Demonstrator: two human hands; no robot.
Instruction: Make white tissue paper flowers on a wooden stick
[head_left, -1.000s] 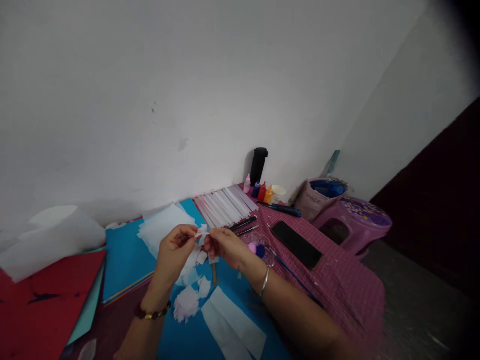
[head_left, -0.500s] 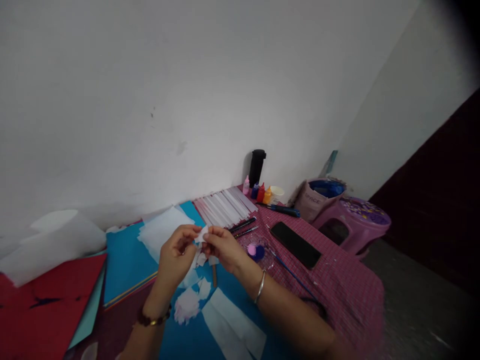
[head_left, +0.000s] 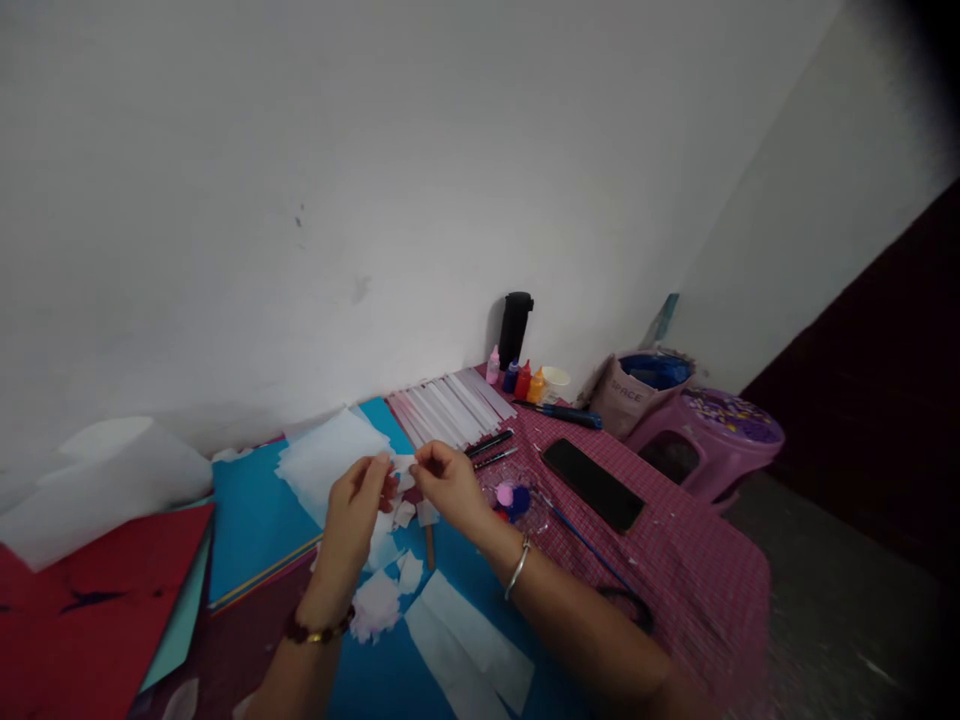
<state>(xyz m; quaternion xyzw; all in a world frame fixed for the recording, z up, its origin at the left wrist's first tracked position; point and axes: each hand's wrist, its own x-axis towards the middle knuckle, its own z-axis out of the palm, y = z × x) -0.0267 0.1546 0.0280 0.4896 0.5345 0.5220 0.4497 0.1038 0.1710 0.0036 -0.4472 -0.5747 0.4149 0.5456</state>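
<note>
Between my two hands is a small white paper piece (head_left: pixel 403 465). My left hand (head_left: pixel 358 500) pinches its left end between thumb and fingers. Its right end is pinched by my right hand (head_left: pixel 450 483). Under them, on blue sheets (head_left: pixel 397 665), lie scattered white paper scraps (head_left: pixel 405 514) and a stick with a brown handle (head_left: pixel 430 548). Closer to me sits a pale pink ruffled paper flower (head_left: pixel 375 605), beside two white paper strips (head_left: pixel 469 645). A stack of white paper sheets (head_left: pixel 326 460) lies behind my left hand.
Pale strips (head_left: pixel 454 410) lie along the wall. Paint bottles (head_left: pixel 523 380), a black flask (head_left: pixel 515 328) and a white cup (head_left: pixel 555 380) stand at the back. A phone (head_left: pixel 592 484), a paint palette (head_left: pixel 517 503) and a blue-handled brush (head_left: pixel 585 540) are rightward. Red paper (head_left: pixel 97 610) lies left.
My hands have turned and shifted slightly around the paper piece. Half a second ago my left fingers were looser; now both hands pinch it, with the piece stretched between them.
</note>
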